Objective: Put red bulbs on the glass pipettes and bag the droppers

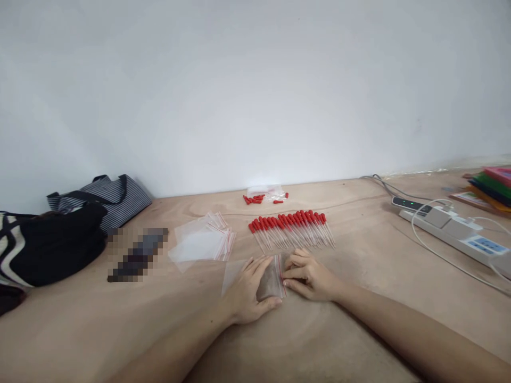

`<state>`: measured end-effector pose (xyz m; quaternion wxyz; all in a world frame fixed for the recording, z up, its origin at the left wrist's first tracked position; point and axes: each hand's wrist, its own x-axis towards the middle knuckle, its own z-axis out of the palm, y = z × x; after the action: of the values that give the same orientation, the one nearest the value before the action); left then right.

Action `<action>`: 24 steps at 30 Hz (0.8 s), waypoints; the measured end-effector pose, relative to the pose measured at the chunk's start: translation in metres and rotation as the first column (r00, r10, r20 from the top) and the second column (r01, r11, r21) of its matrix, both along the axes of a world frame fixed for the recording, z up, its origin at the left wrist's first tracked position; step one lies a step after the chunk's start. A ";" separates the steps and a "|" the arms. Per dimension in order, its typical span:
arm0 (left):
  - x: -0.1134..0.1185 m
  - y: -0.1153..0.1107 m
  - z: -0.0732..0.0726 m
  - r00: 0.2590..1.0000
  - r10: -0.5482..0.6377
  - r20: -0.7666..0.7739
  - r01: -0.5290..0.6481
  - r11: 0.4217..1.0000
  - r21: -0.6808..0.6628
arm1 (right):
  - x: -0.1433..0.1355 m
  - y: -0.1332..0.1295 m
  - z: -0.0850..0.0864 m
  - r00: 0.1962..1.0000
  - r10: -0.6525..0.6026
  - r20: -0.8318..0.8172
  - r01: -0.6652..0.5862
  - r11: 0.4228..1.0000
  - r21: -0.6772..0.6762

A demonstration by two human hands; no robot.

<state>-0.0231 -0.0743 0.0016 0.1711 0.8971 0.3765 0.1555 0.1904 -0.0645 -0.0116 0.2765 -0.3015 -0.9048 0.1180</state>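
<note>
Tan wooden tabletop [307, 343], six o'clock: my left hand [250, 291] wide, right hand [310, 276] seemingly pinched, on a clear red-striped plastic bag [270, 281].

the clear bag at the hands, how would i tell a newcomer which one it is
On the wooden table, find the row of red-topped droppers. Just nearer the person lies a clear bag with a red-lined edge. Unlike the similar bags piled farther left, it has the left hand and right hand on it.

Bench [371, 250] clutter, lol
Striped bag [130, 205], black bag [67, 255] toward the left edge; power strip [465, 242], colorful stack [495, 189] toward the right.
</note>
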 end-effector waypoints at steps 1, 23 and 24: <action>0.000 0.000 0.000 1.000 0.002 0.012 -0.002 1.000 -0.003 | 0.000 -0.001 0.001 0.998 0.055 0.007 -0.055 0.998 -0.023; -0.001 0.007 -0.003 0.999 0.003 0.036 -0.005 0.998 0.065 | 0.010 -0.001 0.014 0.975 0.219 -0.044 -0.223 0.960 -0.167; 0.000 0.006 -0.004 0.999 0.020 0.040 -0.023 0.997 0.068 | 0.012 0.003 0.014 0.982 0.164 -0.089 -0.179 0.965 -0.194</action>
<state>-0.0235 -0.0678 -0.0023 0.1461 0.8952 0.3770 0.1877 0.2022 -0.0616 0.0022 0.2660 -0.2441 -0.9003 0.2433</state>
